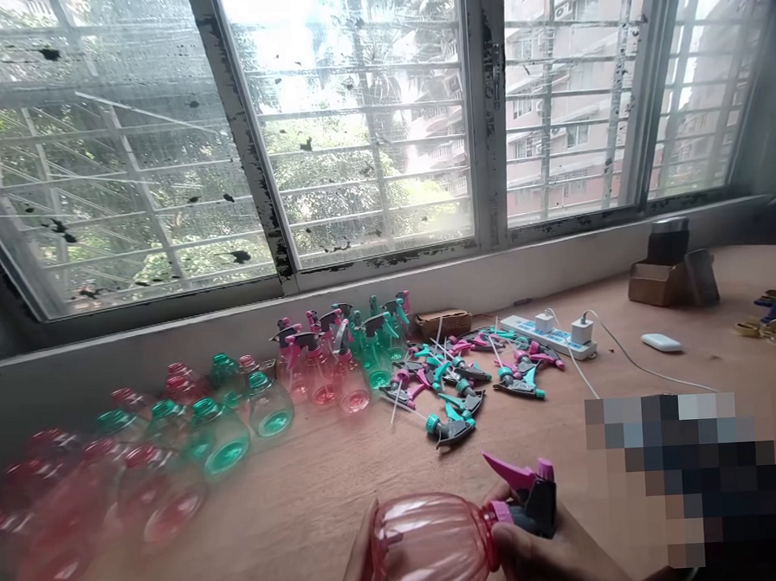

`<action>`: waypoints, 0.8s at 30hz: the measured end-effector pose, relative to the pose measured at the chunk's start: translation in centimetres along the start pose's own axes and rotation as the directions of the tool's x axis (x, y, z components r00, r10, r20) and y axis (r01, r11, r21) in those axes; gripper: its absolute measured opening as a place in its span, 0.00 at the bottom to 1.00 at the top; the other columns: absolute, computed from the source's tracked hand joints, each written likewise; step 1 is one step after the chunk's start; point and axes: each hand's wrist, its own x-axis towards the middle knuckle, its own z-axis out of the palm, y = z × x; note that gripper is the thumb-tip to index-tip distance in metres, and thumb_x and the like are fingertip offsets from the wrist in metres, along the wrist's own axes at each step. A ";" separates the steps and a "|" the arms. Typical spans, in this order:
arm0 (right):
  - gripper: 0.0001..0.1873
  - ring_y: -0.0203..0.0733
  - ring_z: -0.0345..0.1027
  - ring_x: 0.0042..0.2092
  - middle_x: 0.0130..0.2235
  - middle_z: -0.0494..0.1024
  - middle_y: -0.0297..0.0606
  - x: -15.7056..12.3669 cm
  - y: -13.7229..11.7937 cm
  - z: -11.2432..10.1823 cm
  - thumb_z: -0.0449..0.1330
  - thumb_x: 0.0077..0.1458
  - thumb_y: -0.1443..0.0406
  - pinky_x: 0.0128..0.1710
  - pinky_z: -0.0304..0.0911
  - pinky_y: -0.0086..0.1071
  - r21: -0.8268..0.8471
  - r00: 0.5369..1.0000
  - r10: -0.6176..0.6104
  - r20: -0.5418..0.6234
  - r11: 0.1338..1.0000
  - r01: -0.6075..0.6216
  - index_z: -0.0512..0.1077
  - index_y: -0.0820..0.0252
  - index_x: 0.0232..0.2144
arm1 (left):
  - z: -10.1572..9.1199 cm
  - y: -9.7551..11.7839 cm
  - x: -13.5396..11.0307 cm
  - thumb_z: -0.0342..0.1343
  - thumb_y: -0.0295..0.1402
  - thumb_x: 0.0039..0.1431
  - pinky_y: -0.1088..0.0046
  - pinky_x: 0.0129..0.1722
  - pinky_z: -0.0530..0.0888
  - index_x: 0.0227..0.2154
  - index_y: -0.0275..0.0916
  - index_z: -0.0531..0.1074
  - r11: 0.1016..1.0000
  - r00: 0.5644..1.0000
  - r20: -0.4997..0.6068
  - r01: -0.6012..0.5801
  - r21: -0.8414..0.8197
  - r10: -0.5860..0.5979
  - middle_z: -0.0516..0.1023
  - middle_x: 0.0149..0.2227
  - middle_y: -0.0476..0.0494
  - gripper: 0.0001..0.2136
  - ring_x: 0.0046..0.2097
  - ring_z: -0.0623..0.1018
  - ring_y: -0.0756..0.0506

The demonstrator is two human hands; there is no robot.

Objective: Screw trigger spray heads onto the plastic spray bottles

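A pink ribbed spray bottle (427, 544) lies on its side at the bottom middle, held between both hands. My left hand (356, 561) wraps round its base, fingers only partly showing. My right hand (545, 555) grips the neck where the grey and pink trigger head (532, 487) sits on the bottle. Beyond, a heap of loose trigger heads (461, 378) with dip tubes lies on the wooden table (321, 493).
Several pink and green bottles without heads (213, 430) lie at the left. Assembled bottles (339, 354) stand by the window sill. A white power strip with chargers (550, 334), a white small object (660, 342) and a cardboard box (670, 280) are at the right.
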 end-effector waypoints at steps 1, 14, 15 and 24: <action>0.21 0.35 0.66 0.22 0.22 0.79 0.31 0.0 0.0 0.0 0.72 0.49 0.51 0.25 0.52 0.30 -0.006 1.000 0.003 -0.006 1.000 -0.003 0.72 0.60 0.33 | 0.1 0.1 0.1 0.60 0.63 0.47 0.55 0.48 0.80 0.45 0.40 0.80 1.000 1.000 -0.001 -0.001 -0.004 0.001 0.85 0.28 0.43 0.33 0.41 0.86 0.32; 0.21 0.36 0.67 0.23 0.24 0.82 0.35 0.0 0.2 0.1 0.74 0.46 0.53 0.25 0.52 0.31 0.053 1.000 0.000 -0.025 0.999 0.001 0.72 0.60 0.33 | -1.1 -0.6 0.6 0.67 0.60 0.39 0.56 0.48 0.79 0.35 0.41 0.83 0.999 0.998 -0.057 -0.030 -0.022 0.029 0.86 0.34 0.41 0.28 0.44 0.84 0.32; 0.21 0.36 0.67 0.22 0.24 0.82 0.35 0.0 0.2 0.1 0.74 0.47 0.53 0.24 0.51 0.31 0.051 1.000 -0.002 -0.025 0.999 0.004 0.71 0.59 0.33 | -1.1 -0.6 0.6 0.66 0.60 0.41 0.54 0.52 0.77 0.38 0.41 0.82 1.000 0.997 -0.078 -0.024 -0.014 0.023 0.86 0.34 0.40 0.29 0.48 0.83 0.31; 0.23 0.34 0.67 0.22 0.25 0.83 0.35 -0.1 0.1 0.2 0.74 0.46 0.53 0.23 0.51 0.28 0.046 0.999 0.009 -0.038 0.999 -0.007 0.69 0.60 0.34 | -2.7 -0.9 0.9 0.54 0.65 0.50 0.47 0.55 0.75 0.57 0.41 0.71 0.995 0.997 -0.057 -0.040 0.088 0.045 0.82 0.50 0.35 0.39 0.60 0.75 0.26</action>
